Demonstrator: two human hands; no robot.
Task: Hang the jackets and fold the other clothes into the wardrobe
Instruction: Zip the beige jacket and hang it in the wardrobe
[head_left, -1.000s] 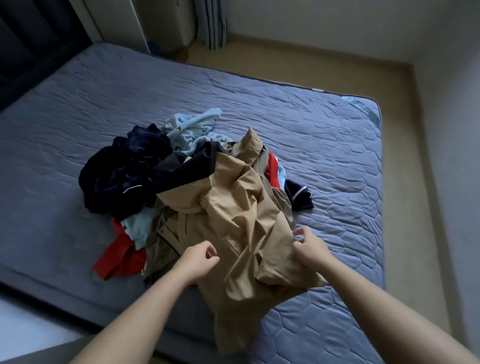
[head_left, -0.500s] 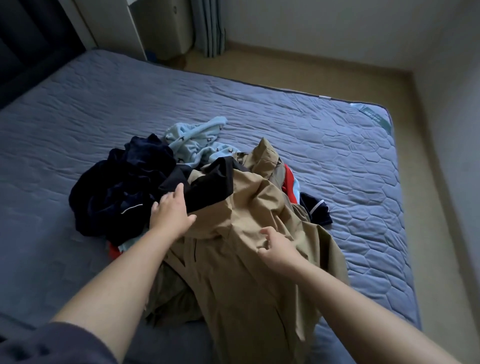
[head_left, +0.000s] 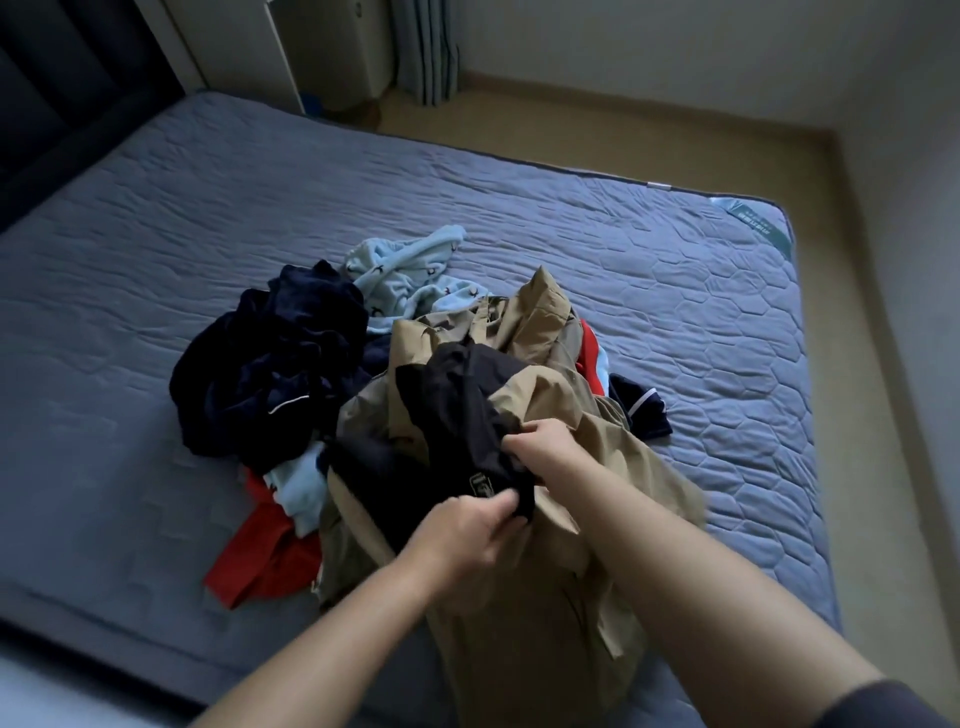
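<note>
I see my left hand (head_left: 470, 527) and right hand (head_left: 545, 447) both pinching the black panel, maybe a hood, of the tan jacket (head_left: 550, 400). It lies on the bed (head_left: 208, 208), navy clothes (head_left: 270, 374) at its 10 o'clock.

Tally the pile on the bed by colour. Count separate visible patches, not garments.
Tan jacket: 1
Black fabric, gripped by left hand and right hand: 1
Navy patches: 2, the big heap and a white-trimmed piece
Light blue patches: 3
Red patches: 2
Total: 9
</note>
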